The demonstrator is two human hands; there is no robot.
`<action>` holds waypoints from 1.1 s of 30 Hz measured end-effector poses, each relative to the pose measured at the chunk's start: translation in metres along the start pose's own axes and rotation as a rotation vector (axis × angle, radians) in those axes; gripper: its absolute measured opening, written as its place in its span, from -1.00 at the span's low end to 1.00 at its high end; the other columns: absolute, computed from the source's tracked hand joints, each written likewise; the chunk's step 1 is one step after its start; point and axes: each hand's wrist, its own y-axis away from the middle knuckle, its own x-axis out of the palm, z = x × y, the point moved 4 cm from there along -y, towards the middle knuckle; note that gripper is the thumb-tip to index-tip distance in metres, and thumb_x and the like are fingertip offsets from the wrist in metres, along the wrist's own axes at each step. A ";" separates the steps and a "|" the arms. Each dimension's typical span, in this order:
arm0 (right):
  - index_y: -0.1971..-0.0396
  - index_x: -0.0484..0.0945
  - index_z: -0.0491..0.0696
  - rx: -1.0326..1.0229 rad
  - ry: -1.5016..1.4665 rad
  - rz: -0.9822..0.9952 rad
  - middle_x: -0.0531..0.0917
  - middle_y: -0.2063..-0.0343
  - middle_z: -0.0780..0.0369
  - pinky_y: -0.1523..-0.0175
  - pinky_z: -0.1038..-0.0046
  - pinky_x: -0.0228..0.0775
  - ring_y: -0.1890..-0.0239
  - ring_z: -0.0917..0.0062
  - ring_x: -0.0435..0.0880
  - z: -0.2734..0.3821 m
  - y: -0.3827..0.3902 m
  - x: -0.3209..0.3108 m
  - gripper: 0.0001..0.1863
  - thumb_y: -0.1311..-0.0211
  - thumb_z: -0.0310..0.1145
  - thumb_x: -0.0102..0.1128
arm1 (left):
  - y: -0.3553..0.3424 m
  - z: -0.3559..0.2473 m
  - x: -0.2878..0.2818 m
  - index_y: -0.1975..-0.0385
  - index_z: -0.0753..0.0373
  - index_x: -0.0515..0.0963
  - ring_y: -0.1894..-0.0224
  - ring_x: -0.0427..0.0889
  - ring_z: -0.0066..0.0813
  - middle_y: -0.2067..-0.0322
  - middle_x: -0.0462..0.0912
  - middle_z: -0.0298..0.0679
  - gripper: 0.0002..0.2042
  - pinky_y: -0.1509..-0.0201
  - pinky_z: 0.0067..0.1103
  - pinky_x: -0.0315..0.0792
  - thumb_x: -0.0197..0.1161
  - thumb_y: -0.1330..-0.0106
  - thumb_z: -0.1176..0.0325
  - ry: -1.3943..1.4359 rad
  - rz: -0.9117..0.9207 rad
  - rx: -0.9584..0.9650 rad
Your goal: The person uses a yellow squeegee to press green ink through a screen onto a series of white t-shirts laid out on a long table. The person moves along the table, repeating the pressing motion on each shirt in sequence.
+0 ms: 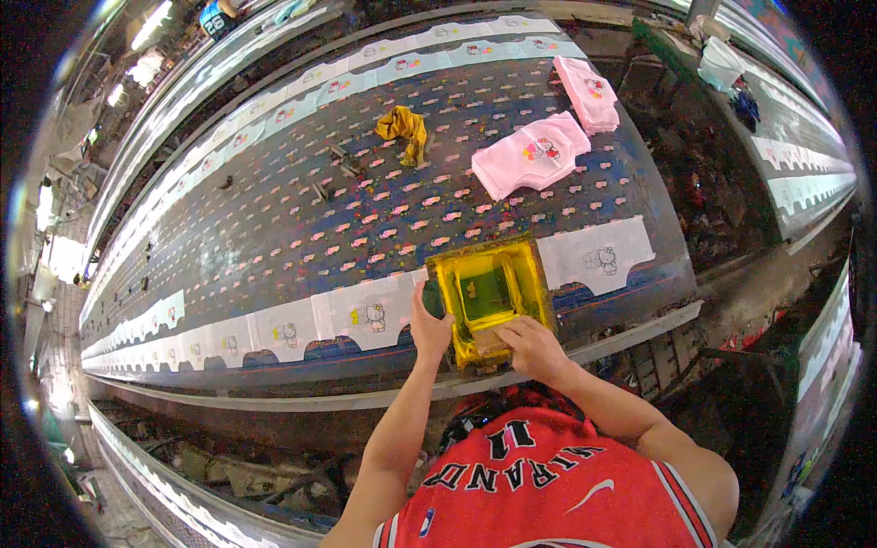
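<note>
A yellow-stained screen printing frame [534, 274] lies over the row of white fabric pieces at the table's near edge. My left hand [431, 327] grips its left side, thumb toward the inside and fingers along the outer edge. My right hand [534, 349] is closed on a tan, flat-edged squeegee [491, 343] at the near end of the frame. Yellow ink coats the frame's inside. Right of it lies a white piece [598, 260] with a dark outline cartoon print. To the left, a white piece [370, 318] bears the print with yellow added.
The long dark printing table [301, 210] is dotted with small pink print marks. Beyond the frame lie a crumpled mustard cloth [402, 132] and pink printed fabric stacks [534, 153]. Pale blue pieces [402, 66] line the far side. A metal rail [621, 345] runs along the near edge.
</note>
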 end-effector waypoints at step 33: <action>0.16 0.56 -0.10 -0.035 0.041 0.006 0.66 0.16 0.15 -0.12 0.26 0.55 0.00 0.19 0.63 -0.019 -0.005 -0.019 -0.62 0.09 -0.47 0.29 | 0.010 -0.032 0.013 -0.46 0.23 0.20 -0.44 0.34 0.02 -0.38 0.37 0.04 -0.15 -0.48 -0.29 0.27 0.34 -0.05 0.57 0.059 -0.062 0.100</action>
